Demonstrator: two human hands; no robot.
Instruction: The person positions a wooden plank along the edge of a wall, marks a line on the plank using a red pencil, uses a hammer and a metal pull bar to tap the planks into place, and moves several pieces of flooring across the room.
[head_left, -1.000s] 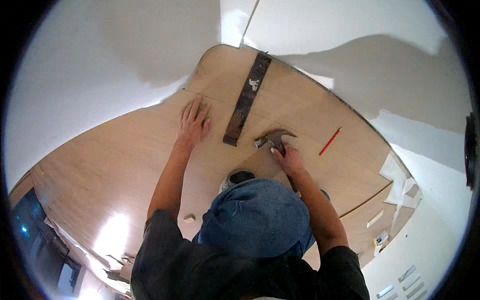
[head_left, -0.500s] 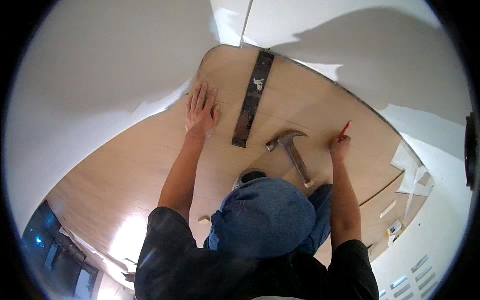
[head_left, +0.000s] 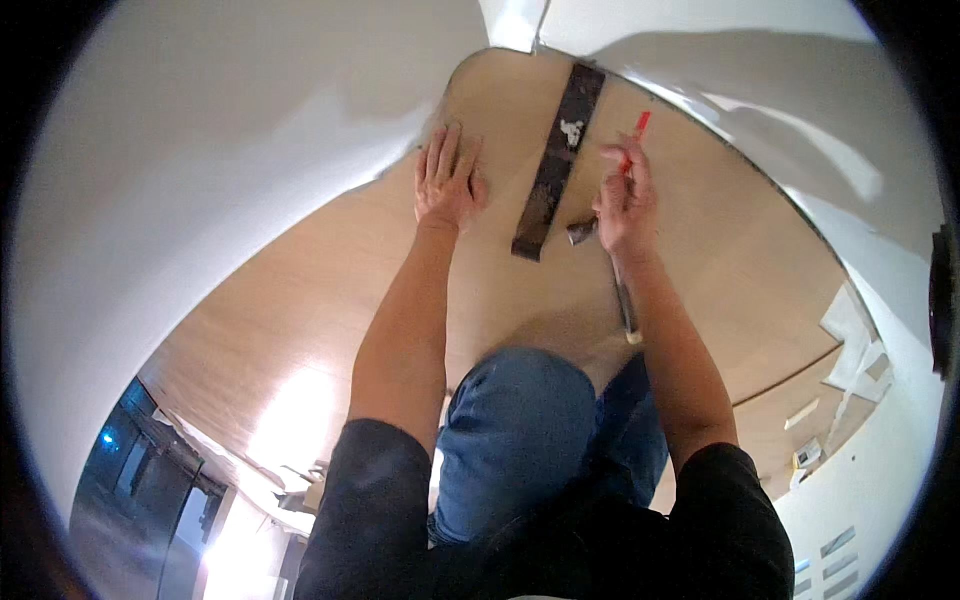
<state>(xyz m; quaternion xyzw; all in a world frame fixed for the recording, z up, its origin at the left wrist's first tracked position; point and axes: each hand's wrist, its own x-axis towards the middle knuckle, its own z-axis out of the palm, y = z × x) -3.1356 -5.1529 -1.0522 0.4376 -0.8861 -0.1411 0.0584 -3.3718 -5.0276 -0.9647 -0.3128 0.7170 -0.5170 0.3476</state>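
Note:
My left hand lies flat on the light wood floorboards, fingers spread, close to the wall at the left. In my right hand is a slim red pencil, pointing away from me; the fingers are slightly blurred. Between the two hands a dark, flat metal pull bar rests on the boards, running toward the far corner, with a pale patch on its surface. A claw hammer lies under my right hand and forearm, which hide much of its head.
White walls close in on the left and right, meeting at the far corner. A narrow dark gap runs along the right wall's foot. Torn white sheeting and a small wood strip lie at the right. My bent knee is in front of me.
My right hand has swung left and farther away with the red pencil, from the boards at the right to above the hammer. The whole view has shifted; my left hand stays flat by the wall.

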